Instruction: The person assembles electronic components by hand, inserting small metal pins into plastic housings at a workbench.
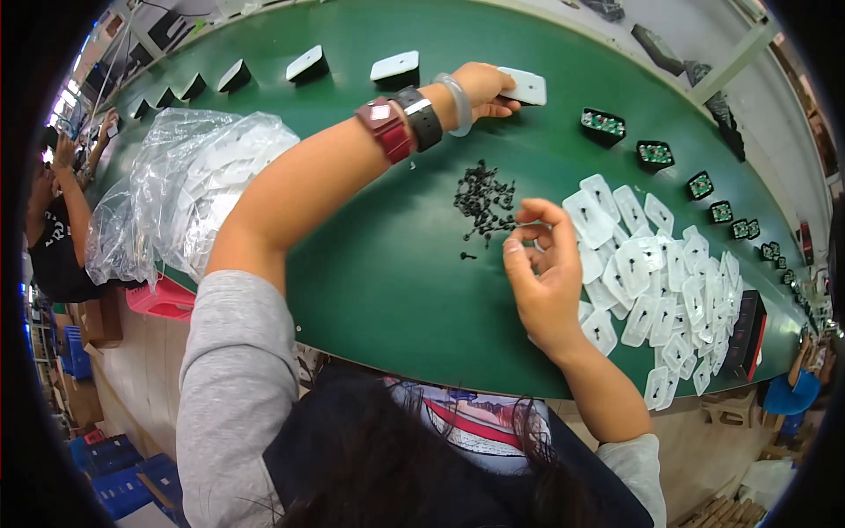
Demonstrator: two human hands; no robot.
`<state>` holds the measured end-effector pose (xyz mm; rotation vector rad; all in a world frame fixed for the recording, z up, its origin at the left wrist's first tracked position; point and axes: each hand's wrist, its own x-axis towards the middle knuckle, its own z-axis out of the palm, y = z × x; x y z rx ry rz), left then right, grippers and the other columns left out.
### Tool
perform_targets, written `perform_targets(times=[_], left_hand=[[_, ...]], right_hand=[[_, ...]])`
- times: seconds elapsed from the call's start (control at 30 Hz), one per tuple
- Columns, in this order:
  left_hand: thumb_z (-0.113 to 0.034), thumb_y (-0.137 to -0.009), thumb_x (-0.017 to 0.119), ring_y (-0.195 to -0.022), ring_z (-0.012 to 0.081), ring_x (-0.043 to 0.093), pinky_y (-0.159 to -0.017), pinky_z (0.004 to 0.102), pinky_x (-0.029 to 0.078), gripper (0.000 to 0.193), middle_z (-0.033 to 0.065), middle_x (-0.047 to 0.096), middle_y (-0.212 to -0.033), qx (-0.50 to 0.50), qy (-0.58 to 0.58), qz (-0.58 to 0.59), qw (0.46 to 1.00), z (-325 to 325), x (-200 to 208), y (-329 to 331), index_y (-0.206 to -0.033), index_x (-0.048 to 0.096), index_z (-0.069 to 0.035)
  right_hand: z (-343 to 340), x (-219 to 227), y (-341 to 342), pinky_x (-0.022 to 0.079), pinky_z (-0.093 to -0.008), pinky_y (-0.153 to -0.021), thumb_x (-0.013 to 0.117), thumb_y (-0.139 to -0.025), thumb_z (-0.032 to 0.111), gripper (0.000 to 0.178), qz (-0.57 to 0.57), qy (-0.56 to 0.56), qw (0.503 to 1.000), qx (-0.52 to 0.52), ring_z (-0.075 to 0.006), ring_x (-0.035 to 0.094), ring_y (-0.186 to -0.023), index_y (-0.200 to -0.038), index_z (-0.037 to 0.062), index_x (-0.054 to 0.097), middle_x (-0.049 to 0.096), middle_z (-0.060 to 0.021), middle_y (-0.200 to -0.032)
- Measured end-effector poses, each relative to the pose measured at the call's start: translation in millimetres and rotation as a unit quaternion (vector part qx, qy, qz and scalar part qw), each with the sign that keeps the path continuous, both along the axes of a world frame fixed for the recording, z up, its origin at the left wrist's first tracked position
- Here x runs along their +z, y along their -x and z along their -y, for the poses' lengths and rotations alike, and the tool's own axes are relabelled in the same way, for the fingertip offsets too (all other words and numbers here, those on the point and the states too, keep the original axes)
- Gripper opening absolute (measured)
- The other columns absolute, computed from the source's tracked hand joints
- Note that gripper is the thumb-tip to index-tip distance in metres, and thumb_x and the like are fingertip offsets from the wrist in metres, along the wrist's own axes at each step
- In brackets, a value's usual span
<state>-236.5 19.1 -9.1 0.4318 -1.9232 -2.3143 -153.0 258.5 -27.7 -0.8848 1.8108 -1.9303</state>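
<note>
At the far side of the table, my left hand [482,88] is closed on the edge of a white-topped box [525,86], thumb and fingers at its left end. Over the middle of the table is my right hand [547,273], its fingers curled and thumb drawn toward them. Anything pinched there is too small to make out. Just left of its fingertips lies a loose pile of small black stemmed parts [482,198]. Beside it on the right spreads a heap of translucent white covers [647,277], many with a black part at the centre.
Black boxes with white tops [395,68] stand in a row at the far left. Open black boxes with green circuit boards [655,154] line the far right. A clear plastic bag [158,189] of white pieces lies left, near a pink basket [163,297]. Another person [66,211] sits leftward.
</note>
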Motion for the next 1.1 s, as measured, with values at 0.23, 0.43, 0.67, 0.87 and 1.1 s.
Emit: perform_targets(times=[0.23, 0.43, 0.67, 0.87, 1.1], left_hand=[[-0.011, -0.087, 0.056, -0.076, 0.0181, 0.062, -0.064, 0.0258, 0.052, 0.029, 0.0141, 0.060, -0.100, 0.008, 0.245, 0.115, 0.963, 14.5, 4.7, 24.8, -0.113, 0.055, 0.002], [-0.010, -0.085, 0.056, -0.078, 0.0220, 0.063, -0.068, 0.0299, 0.052, 0.029, 0.0118, 0.062, -0.103, 0.128, 0.572, -0.033, 0.809, 16.3, -31.8, 19.9, -0.114, 0.060, -0.006], [-0.014, -0.085, 0.056, -0.085, 0.0262, 0.062, -0.080, 0.0331, 0.050, 0.025, 0.0085, 0.061, -0.107, 0.089, 0.725, -0.083, 0.678, 0.6, -29.3, 5.8, -0.107, 0.067, -0.015], [-0.012, -0.085, 0.054, -0.087, 0.0262, 0.062, -0.080, 0.0341, 0.051, 0.026, 0.0074, 0.061, -0.111, 0.058, 0.746, -0.074, 0.659, 11.0, -30.1, 11.1, -0.107, 0.068, -0.015], [-0.009, -0.081, 0.056, -0.097, 0.0299, 0.061, -0.089, 0.0358, 0.049, 0.035, 0.0106, 0.058, -0.125, 0.091, 0.727, -0.131, 0.668, 19.0, -21.2, -2.5, -0.115, 0.065, -0.012]], right_hand=[[-0.7, 0.5, 2.2, 0.044, -0.0239, -0.069, 0.055, -0.081, -0.004, 0.031, -0.136, -0.049, 0.989, 0.012, -0.0147, 0.050, -0.082, -0.111, 0.0024, 0.053, 0.051, -0.0078, -0.106], [0.2, -0.4, 1.9, 0.044, -0.0234, -0.067, 0.055, -0.079, -0.006, 0.027, -0.186, -0.044, 0.981, 0.023, -0.0145, 0.051, -0.078, -0.105, 0.0021, 0.057, 0.052, -0.0076, -0.103], [0.3, -3.1, -0.8, 0.044, -0.0239, -0.067, 0.055, -0.079, -0.005, 0.026, -0.180, -0.056, 0.982, 0.034, -0.0143, 0.051, -0.078, -0.105, 0.0022, 0.057, 0.052, -0.0077, -0.104], [1.9, -1.0, -4.4, 0.044, -0.0257, -0.071, 0.056, -0.081, -0.003, 0.023, -0.164, -0.072, 0.983, 0.049, -0.0163, 0.051, -0.083, -0.103, 0.0027, 0.057, 0.053, -0.0076, -0.105], [-0.6, -0.8, -3.3, 0.045, -0.0260, -0.071, 0.056, -0.081, -0.003, 0.022, -0.166, -0.087, 0.981, 0.053, -0.0164, 0.051, -0.083, -0.102, 0.0026, 0.058, 0.054, -0.0078, -0.104]])
